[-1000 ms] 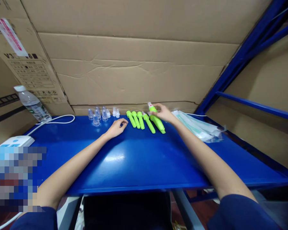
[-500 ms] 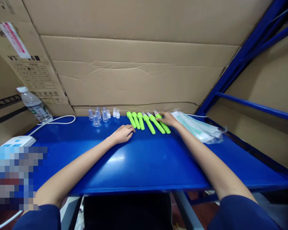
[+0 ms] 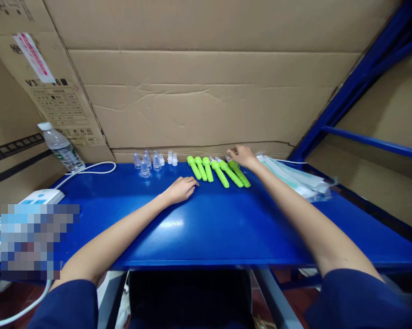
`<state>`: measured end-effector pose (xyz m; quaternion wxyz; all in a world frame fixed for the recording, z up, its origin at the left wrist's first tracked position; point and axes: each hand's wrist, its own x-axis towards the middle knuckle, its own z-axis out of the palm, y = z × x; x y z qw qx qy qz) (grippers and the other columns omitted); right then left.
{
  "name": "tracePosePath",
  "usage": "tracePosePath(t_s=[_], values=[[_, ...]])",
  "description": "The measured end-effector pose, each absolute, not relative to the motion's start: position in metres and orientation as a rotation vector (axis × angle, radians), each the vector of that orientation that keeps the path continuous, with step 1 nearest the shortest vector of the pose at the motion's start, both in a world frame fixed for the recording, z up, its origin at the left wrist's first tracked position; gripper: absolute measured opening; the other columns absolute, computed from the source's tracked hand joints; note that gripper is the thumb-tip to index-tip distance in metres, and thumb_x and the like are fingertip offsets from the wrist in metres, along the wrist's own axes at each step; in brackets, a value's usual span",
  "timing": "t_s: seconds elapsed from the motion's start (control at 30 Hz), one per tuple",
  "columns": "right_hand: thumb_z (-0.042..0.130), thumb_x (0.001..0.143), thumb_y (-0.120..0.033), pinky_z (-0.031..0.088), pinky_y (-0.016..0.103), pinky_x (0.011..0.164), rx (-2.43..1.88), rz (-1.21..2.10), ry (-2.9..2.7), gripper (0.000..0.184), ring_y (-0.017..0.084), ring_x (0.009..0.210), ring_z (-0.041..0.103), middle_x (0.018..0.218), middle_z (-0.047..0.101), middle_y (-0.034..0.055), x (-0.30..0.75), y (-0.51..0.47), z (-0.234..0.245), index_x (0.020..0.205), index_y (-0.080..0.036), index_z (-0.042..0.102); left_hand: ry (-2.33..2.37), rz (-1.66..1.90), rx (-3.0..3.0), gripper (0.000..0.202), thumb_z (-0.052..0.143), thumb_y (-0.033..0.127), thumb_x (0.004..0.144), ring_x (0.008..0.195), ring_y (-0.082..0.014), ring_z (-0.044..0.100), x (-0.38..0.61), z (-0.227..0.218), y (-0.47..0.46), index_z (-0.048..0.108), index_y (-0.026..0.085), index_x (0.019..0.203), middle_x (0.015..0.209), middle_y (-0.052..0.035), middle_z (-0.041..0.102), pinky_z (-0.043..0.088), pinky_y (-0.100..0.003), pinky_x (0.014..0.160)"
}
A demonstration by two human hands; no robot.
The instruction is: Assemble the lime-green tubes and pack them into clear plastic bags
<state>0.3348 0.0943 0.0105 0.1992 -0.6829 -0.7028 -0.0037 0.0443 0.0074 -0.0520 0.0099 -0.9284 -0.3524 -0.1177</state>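
Observation:
My left hand (image 3: 183,188) lies on the blue tabletop with its fingers loosely stretched out and holding nothing. Just beyond its fingertips is a row of bright green torch-shaped sticks. Three of them, such as the leftmost green stick (image 3: 194,167), have rounded green heads. The other three have pale tips, like the middle green stick (image 3: 222,176). Over the top end of the rightmost green stick (image 3: 240,174) hovers my right hand (image 3: 243,156), its fingers bent and apart and slightly blurred. I see nothing held in it.
Several clear plastic caps (image 3: 145,168) and small white pieces (image 3: 172,159) stand at the back left. Flat clear packets (image 3: 296,180) lie right of the sticks. A water bottle (image 3: 63,150), a white cable (image 3: 104,168) and a power strip (image 3: 41,197) are left. Cardboard (image 3: 206,100) walls the back.
My right hand has lifted off the rightmost green stick, toward its top end. My left hand stays on the tabletop. The whole view has shifted a little.

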Motion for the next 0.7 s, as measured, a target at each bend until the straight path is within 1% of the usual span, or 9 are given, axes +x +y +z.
tracePosePath(t_s=[0.1, 0.17, 0.23, 0.33, 0.4, 0.47, 0.57, 0.63, 0.7], values=[[0.048, 0.100, -0.028, 0.051, 0.034, 0.097, -1.826, 0.027, -2.068, 0.036, 0.027, 0.113, 0.068, 0.121, 0.071, 0.0190, 0.301, 0.091, 0.032, 0.124, -0.008, 0.066, -1.115, -0.410, -2.909, 0.029, 0.040, 0.016, 0.099, 0.117, -0.0234, 0.062, 0.043, -0.054, 0.008, 0.061, 0.017, 0.119, 0.124, -0.0088, 0.068, 0.047, -0.037, 0.095], [0.047, 0.100, -0.028, 0.051, 0.032, 0.096, -1.760, 0.019, -2.167, 0.035, 0.025, 0.111, 0.069, 0.119, 0.072, 0.0163, 0.271, 0.086, 0.039, 0.124, -0.011, 0.066, -1.121, -0.429, -2.918, 0.029, 0.041, 0.016, 0.099, 0.117, -0.0233, 0.062, 0.043, -0.054, 0.007, 0.062, 0.018, 0.118, 0.123, -0.0086, 0.069, 0.047, -0.037, 0.095], [0.046, 0.100, -0.029, 0.052, 0.034, 0.093, -1.751, -0.030, -2.283, 0.034, 0.027, 0.112, 0.068, 0.119, 0.072, 0.0157, 0.240, 0.081, 0.038, 0.123, -0.014, 0.066, -1.125, -0.438, -2.923, 0.029, 0.040, 0.016, 0.099, 0.117, -0.0231, 0.063, 0.043, -0.054, 0.007, 0.062, 0.018, 0.119, 0.123, -0.0085, 0.068, 0.047, -0.037, 0.096], [0.044, 0.101, -0.030, 0.052, 0.038, 0.093, -1.739, -0.177, -2.393, 0.034, 0.031, 0.114, 0.067, 0.121, 0.070, 0.0192, 0.195, 0.076, 0.023, 0.121, -0.013, 0.066, -1.141, -0.426, -2.920, 0.030, 0.040, 0.016, 0.099, 0.118, -0.0228, 0.062, 0.043, -0.054, 0.006, 0.061, 0.018, 0.120, 0.125, -0.0086, 0.068, 0.046, -0.038, 0.097], [0.042, 0.101, -0.025, 0.052, 0.040, 0.094, -1.758, -0.202, -2.364, 0.036, 0.032, 0.116, 0.066, 0.122, 0.067, 0.0230, 0.172, 0.076, 0.009, 0.128, -0.008, 0.060, -1.159, -0.413, -2.918, 0.030, 0.039, 0.016, 0.099, 0.118, -0.0226, 0.063, 0.042, -0.053, 0.006, 0.061, 0.018, 0.120, 0.125, -0.0086, 0.068, 0.046, -0.038, 0.098], [0.039, 0.100, -0.017, 0.052, 0.039, 0.093, -1.798, -0.209, -2.321, 0.038, 0.031, 0.115, 0.066, 0.128, 0.062, 0.0278, 0.157, 0.079, -0.005, 0.133, -0.004, 0.054, -1.173, -0.400, -2.919, 0.031, 0.039, 0.017, 0.099, 0.118, -0.0224, 0.063, 0.043, -0.053, 0.005, 0.061, 0.018, 0.121, 0.126, -0.0086, 0.067, 0.046, -0.037, 0.097], [0.037, 0.098, -0.010, 0.053, 0.034, 0.091, -1.845, -0.212, -2.270, 0.040, 0.028, 0.115, 0.067, 0.135, 0.055, 0.0309, 0.150, 0.084, -0.020, 0.136, -0.003, 0.050, -1.182, -0.381, -2.915, 0.030, 0.039, 0.016, 0.099, 0.118, -0.0221, 0.063, 0.043, -0.052, 0.004, 0.061, 0.017, 0.120, 0.125, -0.0084, 0.067, 0.046, -0.037, 0.097], [0.035, 0.100, -0.012, 0.054, 0.034, 0.091, -1.854, -0.209, -2.250, 0.040, 0.028, 0.116, 0.067, 0.137, 0.053, 0.0309, 0.153, 0.086, -0.023, 0.137, -0.003, 0.049, -1.170, -0.368, -2.907, 0.030, 0.039, 0.016, 0.099, 0.117, -0.0219, 0.063, 0.044, -0.051, 0.003, 0.060, 0.017, 0.121, 0.125, -0.0082, 0.067, 0.046, -0.037, 0.096], [0.033, 0.103, -0.018, 0.054, 0.036, 0.091, -1.852, -0.188, -2.220, 0.040, 0.030, 0.115, 0.067, 0.137, 0.052, 0.0307, 0.160, 0.087, -0.021, 0.135, -0.003, 0.050, -1.134, -0.338, -2.891, 0.030, 0.039, 0.017, 0.099, 0.115, -0.0219, 0.063, 0.044, -0.049, 0.004, 0.061, 0.018, 0.120, 0.124, -0.0082, 0.068, 0.046, -0.036, 0.093]])
